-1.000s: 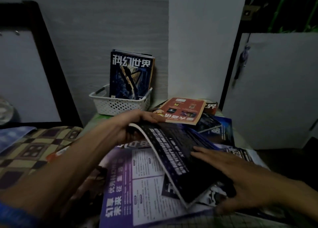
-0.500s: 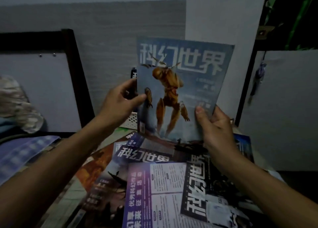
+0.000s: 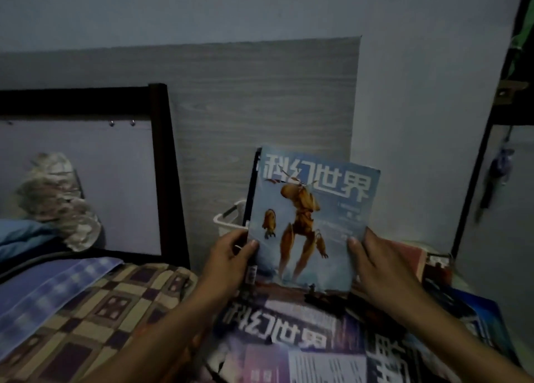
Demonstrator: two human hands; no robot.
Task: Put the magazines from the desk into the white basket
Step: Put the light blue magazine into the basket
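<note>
Lowered since half a second ago, the magazine [image 3: 313,223] stands at the basket [image 3: 228,222] at twelve o'clock, both hands [image 3: 231,255] [image 3: 375,262] pinching its edges; I'd slide it straight down behind the rim.

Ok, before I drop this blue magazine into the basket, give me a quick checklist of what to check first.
1. Left hand grips the blue magazine at its lower left edge: ok.
2. Right hand holds the lower right edge: ok.
3. Magazine upright, cover facing you: ok.
4. White basket in view behind the magazine, only its left rim showing: ok.
5. Room inside the basket beside the dark magazine already standing there: cannot tell, the cover hides it.
6. Other magazines on the desk still waiting: not ok, several remain.
</note>
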